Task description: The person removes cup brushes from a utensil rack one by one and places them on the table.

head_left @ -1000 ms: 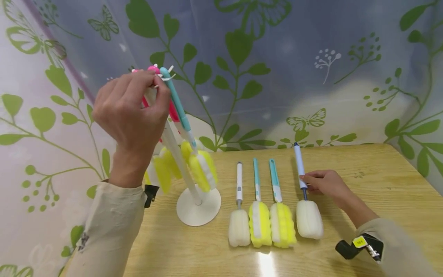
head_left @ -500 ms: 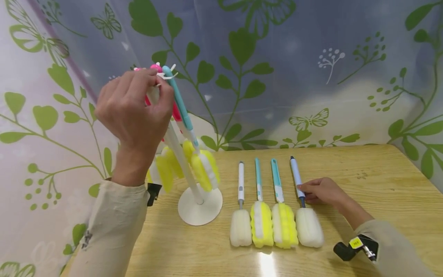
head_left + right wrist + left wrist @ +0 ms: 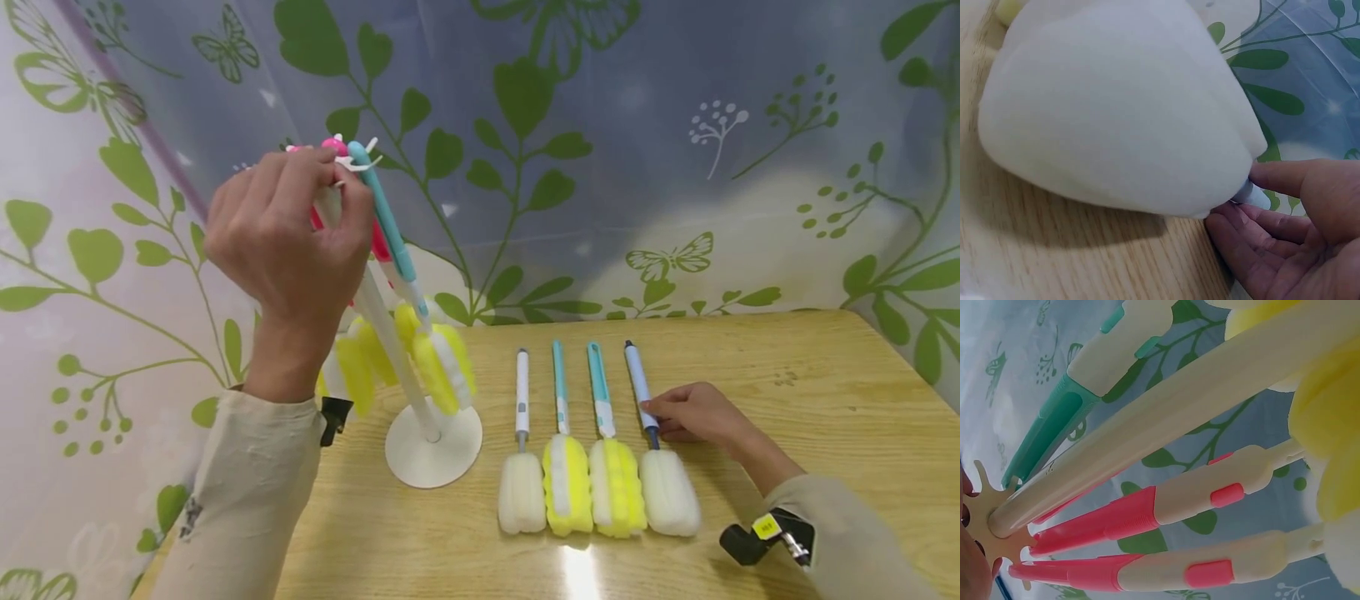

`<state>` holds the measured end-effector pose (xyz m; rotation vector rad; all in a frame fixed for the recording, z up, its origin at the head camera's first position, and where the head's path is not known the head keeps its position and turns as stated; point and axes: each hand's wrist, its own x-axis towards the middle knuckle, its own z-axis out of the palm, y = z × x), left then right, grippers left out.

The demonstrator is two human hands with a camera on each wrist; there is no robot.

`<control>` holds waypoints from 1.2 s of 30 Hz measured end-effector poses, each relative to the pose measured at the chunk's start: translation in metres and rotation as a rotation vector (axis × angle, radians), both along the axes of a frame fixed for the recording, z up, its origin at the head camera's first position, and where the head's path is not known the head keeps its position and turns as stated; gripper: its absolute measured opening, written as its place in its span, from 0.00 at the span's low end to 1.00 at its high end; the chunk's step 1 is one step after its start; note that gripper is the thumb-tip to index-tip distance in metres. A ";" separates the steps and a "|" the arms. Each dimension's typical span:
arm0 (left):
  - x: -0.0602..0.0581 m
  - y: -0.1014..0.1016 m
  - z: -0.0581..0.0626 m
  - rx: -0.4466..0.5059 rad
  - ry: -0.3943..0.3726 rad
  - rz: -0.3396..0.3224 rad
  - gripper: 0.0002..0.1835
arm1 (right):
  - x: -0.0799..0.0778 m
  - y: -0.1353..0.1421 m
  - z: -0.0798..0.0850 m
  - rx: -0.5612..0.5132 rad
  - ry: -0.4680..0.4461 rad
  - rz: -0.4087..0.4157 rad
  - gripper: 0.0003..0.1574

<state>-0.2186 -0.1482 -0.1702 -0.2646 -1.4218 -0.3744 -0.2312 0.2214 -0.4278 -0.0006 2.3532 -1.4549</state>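
Observation:
My left hand (image 3: 288, 242) grips the top of a white stand (image 3: 433, 446), at its hooked crown (image 3: 985, 509). Bottle brushes hang from those hooks: a teal-handled brush (image 3: 382, 212) at the front, and pink-handled brushes (image 3: 1097, 525) partly hidden behind the hand. On the tabletop, my right hand (image 3: 697, 417) pinches the pale-blue handle of a white sponge brush (image 3: 670, 492), whose head lies on the wood. That head fills much of the right wrist view, with thumb and fingers around the handle just behind it.
Left of the held brush lie two teal-handled brushes with yellow-and-white heads (image 3: 617, 487) (image 3: 567, 483) and a white-handled sponge brush (image 3: 521, 492), side by side. A patterned curtain (image 3: 570, 183) hangs behind the wooden table (image 3: 817, 392).
My right hand has drawn the pale-blue-handled brush left and nearer, against the row; its handle end now leans left. The left hand has stayed at the stand's top.

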 end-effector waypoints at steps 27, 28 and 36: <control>-0.001 -0.002 0.002 0.033 0.088 -0.103 0.11 | 0.006 -0.016 0.056 -0.125 0.230 -0.023 0.37; -0.002 -0.003 0.002 0.032 0.095 -0.112 0.11 | 0.006 -0.020 0.060 -0.134 0.240 -0.017 0.36; 0.000 -0.002 0.001 0.017 0.019 -0.131 0.11 | 0.008 -0.049 0.079 -0.204 0.311 0.047 0.29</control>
